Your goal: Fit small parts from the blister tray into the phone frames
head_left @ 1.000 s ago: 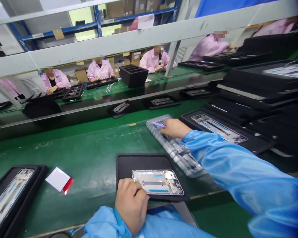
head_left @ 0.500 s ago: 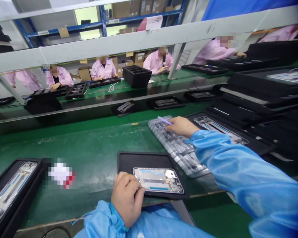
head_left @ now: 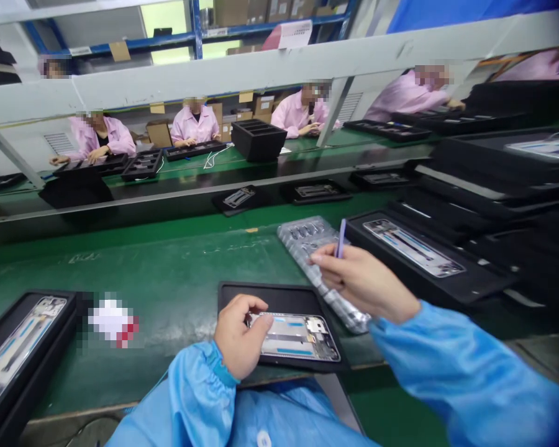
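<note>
"Silver frame [head_left: 298, 338] in that black tray [head_left: 270, 297]: how would it handle?"

"Light, I'd say, and fairly stiff along the rim, but thin. The coloured strips and small parts inside look fragile, so I'd take hold of it by the long edges, never across the middle."

"Left grip [head_left: 237, 335] is right on it, isn't it?"

"Yes, it curls over the left end of the frame, with the thumb on top. I can't tell whether it's pinching the frame or only pressing it down."

"And the right grip [head_left: 363, 279]?"

"Closed on a slim violet pick [head_left: 341, 239], which stands upright. That hand hangs just over a clear plastic tray [head_left: 302, 239]."

"Where does the frame sit, exactly?"

"Flat inside the black tray, which rests on the green surface [head_left: 168, 273] near the edge. The metal looks smooth and a little slippery, so a bare hand may need a firm hold."
</note>
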`<state>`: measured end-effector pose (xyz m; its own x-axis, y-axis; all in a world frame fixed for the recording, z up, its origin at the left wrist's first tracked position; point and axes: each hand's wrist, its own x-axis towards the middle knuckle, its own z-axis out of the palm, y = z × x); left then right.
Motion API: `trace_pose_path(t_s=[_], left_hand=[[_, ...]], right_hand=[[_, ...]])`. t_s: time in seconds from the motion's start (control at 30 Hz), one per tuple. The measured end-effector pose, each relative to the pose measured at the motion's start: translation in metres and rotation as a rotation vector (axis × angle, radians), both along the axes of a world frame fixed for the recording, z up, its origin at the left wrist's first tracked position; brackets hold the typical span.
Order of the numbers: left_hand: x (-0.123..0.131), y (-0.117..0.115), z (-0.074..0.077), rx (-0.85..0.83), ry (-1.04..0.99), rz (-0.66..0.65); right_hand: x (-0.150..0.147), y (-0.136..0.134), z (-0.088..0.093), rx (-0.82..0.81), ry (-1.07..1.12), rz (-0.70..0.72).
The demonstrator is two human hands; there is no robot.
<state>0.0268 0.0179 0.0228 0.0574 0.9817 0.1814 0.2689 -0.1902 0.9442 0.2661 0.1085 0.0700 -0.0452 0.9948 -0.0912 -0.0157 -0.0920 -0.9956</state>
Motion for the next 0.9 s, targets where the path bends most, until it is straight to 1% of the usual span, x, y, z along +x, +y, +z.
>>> trace_pose_path(t_s=[0.07,0.17,0.23,0.3,0.4,0.47,0.5,0.57,0.6,0.67,0.73,0.77,0.83,0.9], left_hand=[[0.004,0.002,-0.005,-0.067,-0.079,-0.024],[0.007,0.003,-0.012,-0.169,-0.193,-0.062],[0.005,0.002,-0.015,-0.215,-0.266,-0.069],[0.002,0.000,-0.016,-0.236,-0.315,-0.055],[-0.004,-0.002,-0.017,-0.254,-0.326,-0.038],[-0.008,-0.004,-0.018,-0.280,-0.383,-0.047],[-0.010,-0.005,-0.019,-0.303,-0.439,-0.070],[-0.014,-0.007,-0.022,-0.378,-0.574,-0.156],[-0.016,-0.009,-0.023,-0.424,-0.627,-0.216],[-0.019,-0.012,-0.025,-0.525,-0.687,-0.346],[-0.020,-0.016,-0.027,-0.615,-0.717,-0.441],[-0.021,-0.017,-0.027,-0.647,-0.726,-0.476],[-0.019,-0.020,-0.028,-0.682,-0.727,-0.529],[-0.017,-0.023,-0.027,-0.693,-0.703,-0.573]], right_hand=[[-0.029,-0.033,-0.010,-0.091,0.188,0.041],[-0.064,-0.067,-0.027,-0.153,0.334,0.047],[-0.080,-0.079,-0.038,-0.170,0.385,0.064],[-0.090,-0.085,-0.047,-0.182,0.411,0.090],[-0.097,-0.089,-0.055,-0.153,0.400,0.123],[-0.094,-0.090,-0.056,-0.047,0.328,0.147],[-0.089,-0.090,-0.055,0.050,0.252,0.164],[-0.076,-0.086,-0.047,0.312,0.013,0.230],[-0.069,-0.083,-0.041,0.454,-0.123,0.291],[-0.057,-0.077,-0.028,0.667,-0.347,0.487],[-0.050,-0.072,-0.017,0.766,-0.432,0.674],[-0.049,-0.071,-0.012,0.782,-0.430,0.734],[-0.050,-0.071,-0.008,0.792,-0.384,0.774],[-0.052,-0.075,-0.009,0.791,-0.336,0.761]])
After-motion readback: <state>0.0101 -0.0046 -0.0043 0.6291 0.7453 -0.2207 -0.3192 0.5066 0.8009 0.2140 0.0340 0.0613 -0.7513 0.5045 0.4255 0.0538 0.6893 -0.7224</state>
